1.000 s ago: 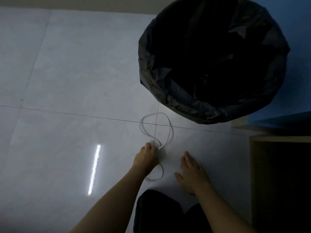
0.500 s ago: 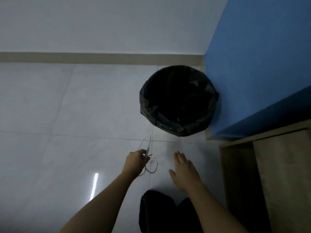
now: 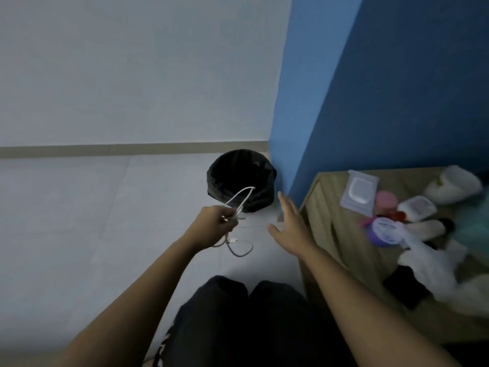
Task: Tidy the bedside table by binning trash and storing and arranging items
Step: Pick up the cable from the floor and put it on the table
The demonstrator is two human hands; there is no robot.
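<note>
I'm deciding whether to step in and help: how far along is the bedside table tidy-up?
Early on. Nothing looks finished: the bedside table is crowded with a wipes packet, a purple-lidded jar, crumpled tissue and more. In hand: the left hand grips a white cable, lifted clear of the floor; the right hand is open. The bin waits nearby.

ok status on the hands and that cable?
Left hand shut on white cable, loops dangling clear of the floor. Right hand open, empty. Bin ahead; bedside table cluttered. Nothing blocking.
</note>
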